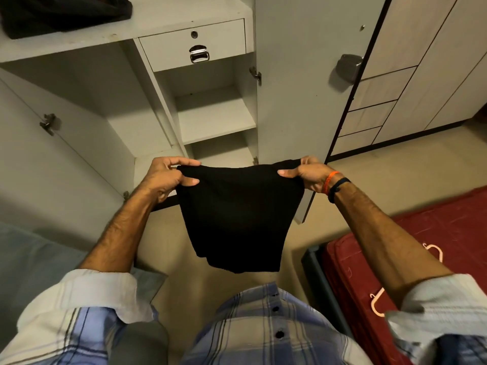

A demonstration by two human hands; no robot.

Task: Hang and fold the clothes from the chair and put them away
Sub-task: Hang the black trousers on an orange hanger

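A black garment (pixel 238 214) hangs in the middle of the frame, held up by its top edge in front of an open wardrobe (pixel 168 96). It looks already doubled over, since it falls short and compact with a straight lower edge, though how many folds it carries cannot be told. The left hand (pixel 164 177) pinches the upper left corner, thumb over the front and fingers (pixel 184 162) curled behind. The right hand (pixel 307 175) grasps the upper right corner the same way, its wrist wearing an orange band and a dark one.

Judging by this, the piece is mid-fold or nearly folded and not yet put away. The wardrobe shelves (pixel 213 119) just above the garment show nothing on them, so storage there has hardly begun. A dark bundle (pixel 63 14) sits on the top shelf at the upper left of the frame; what it is cannot be told.

At the lower right, pale pink hangers (pixel 376 301) lie on a red bed (pixel 448 227) with no clothes on them, which suggests hanging remains to be done. A blue-grey cloth (pixel 34 254) fills the lower left edge. The chair is not in view, so how many clothes remain cannot be judged.
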